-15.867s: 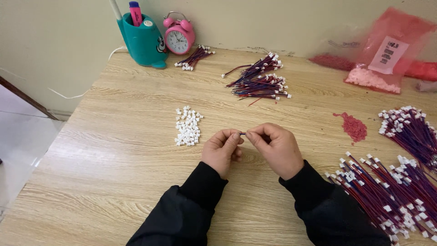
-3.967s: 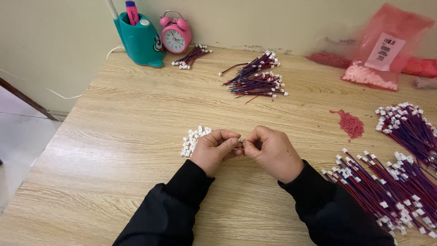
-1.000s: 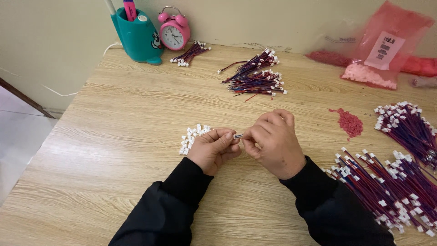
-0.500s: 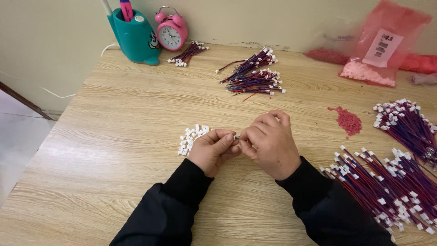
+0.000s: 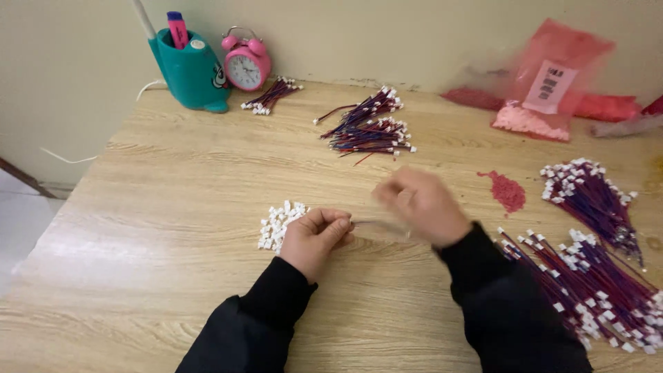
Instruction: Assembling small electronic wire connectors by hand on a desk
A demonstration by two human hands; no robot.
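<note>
My left hand rests on the wooden table, its fingers pinched on one end of a thin dark wire that runs off to the right. My right hand is a little to the right of it, lifted and blurred by motion. The wire's far end reaches under that hand, and the blur hides whether the fingers hold it. A small heap of white plastic connectors lies just left of my left hand.
Bundles of red-and-blue wires with white ends lie at the back centre, near the clock and along the right edge. A teal pen holder, a pink alarm clock, pink bags and a small red heap are also there.
My right hand has pulled away from my left hand, up and to the right, and a length of wire now shows between them. The left hand has stayed in place.
</note>
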